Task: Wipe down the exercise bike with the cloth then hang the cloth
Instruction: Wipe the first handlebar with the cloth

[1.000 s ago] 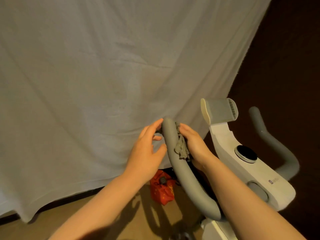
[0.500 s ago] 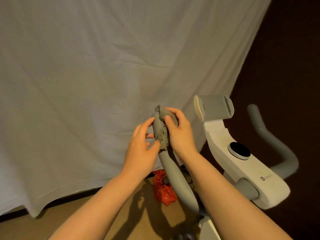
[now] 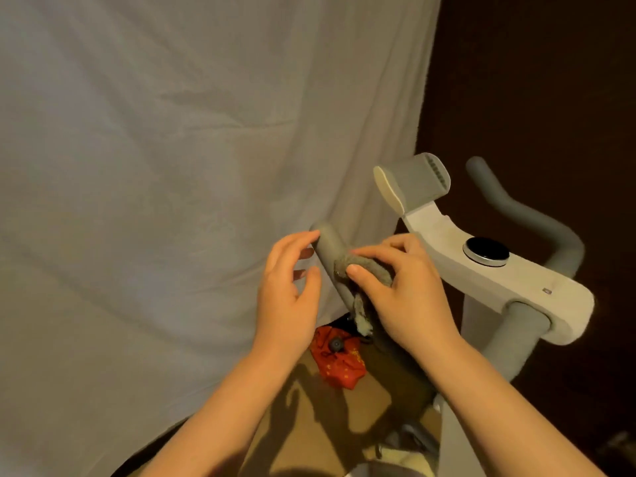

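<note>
Right hand (image 3: 406, 290): grip pinches the grey cloth (image 3: 370, 270) against the left handlebar (image 3: 332, 256), near its tip. Left hand (image 3: 287, 287): grip wide, fingertips touching the bar's far side. Advice: brace with the left, wrap cloth round the bar, stroke full length. Beyond: console (image 3: 499, 270), white sheet (image 3: 172, 166).

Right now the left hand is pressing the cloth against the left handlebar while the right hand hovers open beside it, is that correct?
Not quite: the head view shows the right hand pinching the cloth against the left handlebar, while the left hand hovers open beside it.
</note>
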`<state>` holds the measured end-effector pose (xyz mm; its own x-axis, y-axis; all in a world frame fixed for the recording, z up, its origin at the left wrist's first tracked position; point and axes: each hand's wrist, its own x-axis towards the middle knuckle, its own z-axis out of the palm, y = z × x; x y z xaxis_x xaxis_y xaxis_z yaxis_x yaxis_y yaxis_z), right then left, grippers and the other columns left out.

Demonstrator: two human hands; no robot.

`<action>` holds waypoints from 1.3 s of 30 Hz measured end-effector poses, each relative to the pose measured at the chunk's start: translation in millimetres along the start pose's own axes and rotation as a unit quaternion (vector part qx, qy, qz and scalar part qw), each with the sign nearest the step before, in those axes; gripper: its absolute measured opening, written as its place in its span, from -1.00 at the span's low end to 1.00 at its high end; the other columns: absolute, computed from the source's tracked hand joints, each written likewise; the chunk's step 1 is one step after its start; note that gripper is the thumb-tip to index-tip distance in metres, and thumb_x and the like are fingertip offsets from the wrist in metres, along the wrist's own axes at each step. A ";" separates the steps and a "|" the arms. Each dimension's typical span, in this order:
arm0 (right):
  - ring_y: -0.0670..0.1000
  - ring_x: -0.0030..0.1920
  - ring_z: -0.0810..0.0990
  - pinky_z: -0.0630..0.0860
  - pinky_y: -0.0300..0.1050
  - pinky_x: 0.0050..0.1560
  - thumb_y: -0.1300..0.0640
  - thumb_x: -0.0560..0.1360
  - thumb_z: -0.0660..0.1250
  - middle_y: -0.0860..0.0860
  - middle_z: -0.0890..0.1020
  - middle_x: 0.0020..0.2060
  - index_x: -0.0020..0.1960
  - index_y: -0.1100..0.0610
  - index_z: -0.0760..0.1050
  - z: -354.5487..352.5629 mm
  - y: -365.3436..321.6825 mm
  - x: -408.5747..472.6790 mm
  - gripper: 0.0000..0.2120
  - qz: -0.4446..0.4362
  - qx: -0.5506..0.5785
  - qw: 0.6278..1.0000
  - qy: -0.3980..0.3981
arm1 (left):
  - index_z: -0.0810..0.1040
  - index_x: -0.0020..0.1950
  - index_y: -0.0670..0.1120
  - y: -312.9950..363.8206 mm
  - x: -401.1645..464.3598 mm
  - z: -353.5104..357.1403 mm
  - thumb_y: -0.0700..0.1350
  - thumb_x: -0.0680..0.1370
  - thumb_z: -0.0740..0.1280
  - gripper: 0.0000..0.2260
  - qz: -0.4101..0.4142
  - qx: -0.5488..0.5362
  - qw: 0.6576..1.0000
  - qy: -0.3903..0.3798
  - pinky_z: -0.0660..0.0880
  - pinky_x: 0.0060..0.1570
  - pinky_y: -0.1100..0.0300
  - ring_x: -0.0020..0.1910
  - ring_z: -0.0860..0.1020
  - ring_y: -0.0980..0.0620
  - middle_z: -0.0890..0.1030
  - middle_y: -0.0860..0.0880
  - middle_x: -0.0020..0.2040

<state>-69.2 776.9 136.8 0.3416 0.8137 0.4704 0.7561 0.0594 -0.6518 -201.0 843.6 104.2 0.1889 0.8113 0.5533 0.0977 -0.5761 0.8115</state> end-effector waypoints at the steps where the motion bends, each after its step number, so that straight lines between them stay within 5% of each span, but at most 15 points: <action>1: -0.19 -0.04 0.44 0.39 -0.38 -0.05 -0.01 0.48 0.41 -0.13 0.42 -0.01 0.12 -0.05 0.61 10.2 -10.4 0.4 -0.78 -0.006 -0.015 0.999 0.031 | 0.51 0.29 0.00 -3.7 3.3 -2.8 -0.32 0.57 0.27 -0.65 0.010 -0.006 1.000 -0.011 0.45 0.10 0.37 0.22 0.48 0.17 0.46 0.10 0.23; 8: -0.18 -0.04 0.48 0.43 -0.28 -0.06 0.02 0.42 0.48 -0.14 0.53 -0.07 0.03 -0.02 0.58 44.7 -28.7 -35.0 -0.79 0.049 -0.098 0.966 0.236 | 0.52 0.31 0.05 -23.6 39.9 -37.7 -0.20 0.58 0.32 -0.68 0.099 -0.031 0.979 -0.177 0.41 0.27 0.24 0.32 0.39 0.22 0.42 0.17 0.30; 16: -0.05 -0.03 0.46 0.21 -0.17 -0.08 -0.03 0.39 0.47 -0.14 0.55 -0.12 0.00 -0.05 0.60 74.9 -42.6 -43.1 -0.80 0.079 -0.227 0.913 0.330 | 0.55 0.26 0.12 -42.1 118.6 -48.0 -0.15 0.59 0.32 -0.72 0.242 -0.009 0.882 -0.404 0.35 0.32 0.27 0.31 0.42 0.22 0.51 0.14 0.28; 20: -0.03 -0.04 0.47 0.25 -0.10 -0.11 0.01 0.38 0.52 -0.12 0.58 -0.12 -0.01 -0.03 0.61 89.6 -52.8 -39.8 -0.79 0.131 -0.229 0.890 0.372 | 0.60 0.18 0.07 -40.5 127.7 -42.4 -0.21 0.56 0.35 -0.74 0.254 -0.047 0.874 -0.412 0.39 0.20 0.34 0.22 0.48 0.20 0.54 0.13 0.18; 27: -0.02 -0.02 0.50 0.49 0.02 -0.07 0.11 0.41 0.50 -0.07 0.60 -0.05 0.05 0.03 0.58 94.2 -50.2 -46.0 -0.76 0.148 -0.210 0.865 0.432 | 0.58 0.21 0.05 -47.1 115.1 -39.3 -0.21 0.58 0.32 -0.74 0.250 -0.061 0.893 -0.370 0.48 0.21 0.19 0.23 0.48 0.17 0.52 0.13 0.18; 32: -0.01 0.00 0.47 0.48 -0.06 -0.07 0.22 0.38 0.48 -0.05 0.59 -0.01 0.04 0.06 0.59 95.4 -50.0 -42.1 -0.75 0.101 -0.263 0.901 0.331 | 0.54 0.23 0.05 -45.7 102.5 -38.7 -0.22 0.60 0.29 -0.74 0.233 -0.065 0.905 -0.349 0.49 0.16 0.25 0.21 0.46 0.21 0.46 0.14 0.16; 39: 0.00 0.06 0.47 0.40 -0.18 0.03 0.22 0.41 0.48 -0.04 0.61 -0.01 0.07 0.09 0.59 93.4 -45.4 -37.4 -0.75 0.117 -0.184 0.907 0.359 | 0.53 0.20 0.07 -44.5 108.3 -37.2 -0.25 0.59 0.30 -0.72 0.254 -0.059 0.901 -0.348 0.50 0.17 0.17 0.21 0.49 0.13 0.45 0.25 0.13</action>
<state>-168.4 797.8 93.3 0.6926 0.1844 0.6974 0.7060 -0.3719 -0.6027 -221.3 960.7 135.0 0.7506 0.1643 0.6400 -0.2699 -0.8079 0.5239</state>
